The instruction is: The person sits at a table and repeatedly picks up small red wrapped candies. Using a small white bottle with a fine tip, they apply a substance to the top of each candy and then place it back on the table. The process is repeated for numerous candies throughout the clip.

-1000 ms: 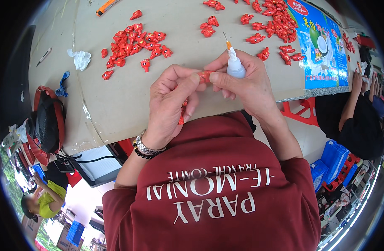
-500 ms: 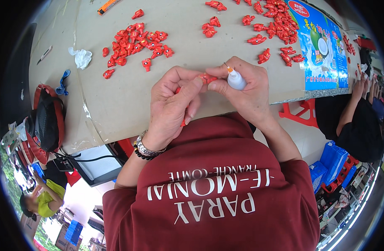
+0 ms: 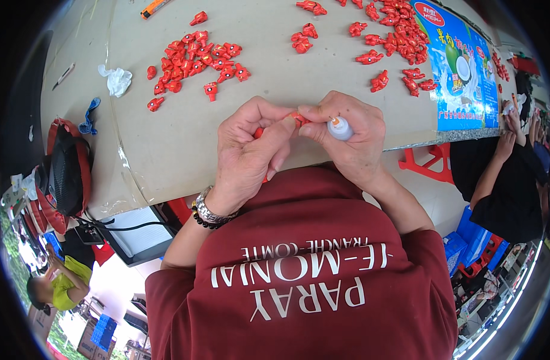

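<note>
Near the table's front edge, my two hands meet around a small red plastic piece [image 3: 298, 119], which sits pinched between both thumbs and forefingers. My left hand [image 3: 251, 141] is closed, and more red shows between its curled fingers, mostly hidden. My right hand [image 3: 353, 135] also grips a small white squeeze bottle [image 3: 340, 129] with an orange tip, tucked between thumb and palm. Beyond the hands, a loose pile of red pieces with eye-like dots [image 3: 191, 60] lies on the grey table [image 3: 185, 138].
More red pieces [image 3: 401, 36] are heaped at the far right beside a blue printed sheet [image 3: 458, 66]. Crumpled white tissue [image 3: 116, 81], a blue cloth strip [image 3: 90, 117] and an orange tool [image 3: 154, 8] lie leftward. A co-worker's arm [image 3: 494, 168] reaches in at right.
The bottle in my right hand has tilted, so its nozzle points more toward the camera. My fingers have closed further over the red piece between them.
</note>
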{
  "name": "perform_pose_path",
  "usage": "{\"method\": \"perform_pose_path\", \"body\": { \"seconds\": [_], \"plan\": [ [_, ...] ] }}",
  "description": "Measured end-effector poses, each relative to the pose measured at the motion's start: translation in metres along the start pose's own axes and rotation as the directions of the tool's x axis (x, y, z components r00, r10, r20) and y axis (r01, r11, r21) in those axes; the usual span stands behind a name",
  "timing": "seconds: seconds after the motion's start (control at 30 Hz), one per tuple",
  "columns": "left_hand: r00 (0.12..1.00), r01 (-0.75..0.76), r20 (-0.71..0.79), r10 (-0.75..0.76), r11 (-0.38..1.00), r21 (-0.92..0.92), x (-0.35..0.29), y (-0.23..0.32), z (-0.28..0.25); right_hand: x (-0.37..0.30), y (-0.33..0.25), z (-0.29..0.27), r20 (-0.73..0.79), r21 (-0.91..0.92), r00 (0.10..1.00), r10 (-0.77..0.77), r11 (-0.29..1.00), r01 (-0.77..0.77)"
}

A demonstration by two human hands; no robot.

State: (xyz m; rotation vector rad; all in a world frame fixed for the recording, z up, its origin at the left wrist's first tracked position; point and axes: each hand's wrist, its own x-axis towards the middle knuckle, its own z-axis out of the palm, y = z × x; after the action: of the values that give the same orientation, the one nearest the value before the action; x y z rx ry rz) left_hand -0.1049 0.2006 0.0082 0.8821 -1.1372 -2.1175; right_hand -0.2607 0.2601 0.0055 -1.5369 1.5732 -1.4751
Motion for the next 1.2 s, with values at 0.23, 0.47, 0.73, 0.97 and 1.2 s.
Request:
{"method": "perform_pose_path", "body": {
  "seconds": [0.23,0.47,0.73,0.97,1.2],
  "plan": [
    [1.000,-0.018,0.011,0.017,1.000,0.020,0.003,0.004,0.004,0.005,-0.010,-0.006,0.015,-0.029,0.997,0.082,0.996,-0.081],
    [1.000,-0.017,0.028,0.014,0.992,0.126,0.007,0.010,0.010,0.011,-0.014,-0.024,-0.034,0.002,0.958,0.284,0.959,-0.284],
    [0.982,0.187,0.065,-0.176,0.915,-0.358,0.012,0.022,-0.006,0.017,0.003,-0.064,-0.242,-0.544,0.967,0.076,0.815,-0.200],
    [0.975,0.220,0.116,-0.189,0.900,-0.376,0.009,0.025,-0.008,0.012,0.009,-0.055,-0.040,-0.831,0.991,-0.126,0.555,0.037],
    [0.961,0.261,0.202,-0.187,0.856,-0.447,0.008,0.022,-0.015,0.003,0.008,-0.043,0.064,-0.819,0.989,-0.136,0.559,0.130]
  ]
}}
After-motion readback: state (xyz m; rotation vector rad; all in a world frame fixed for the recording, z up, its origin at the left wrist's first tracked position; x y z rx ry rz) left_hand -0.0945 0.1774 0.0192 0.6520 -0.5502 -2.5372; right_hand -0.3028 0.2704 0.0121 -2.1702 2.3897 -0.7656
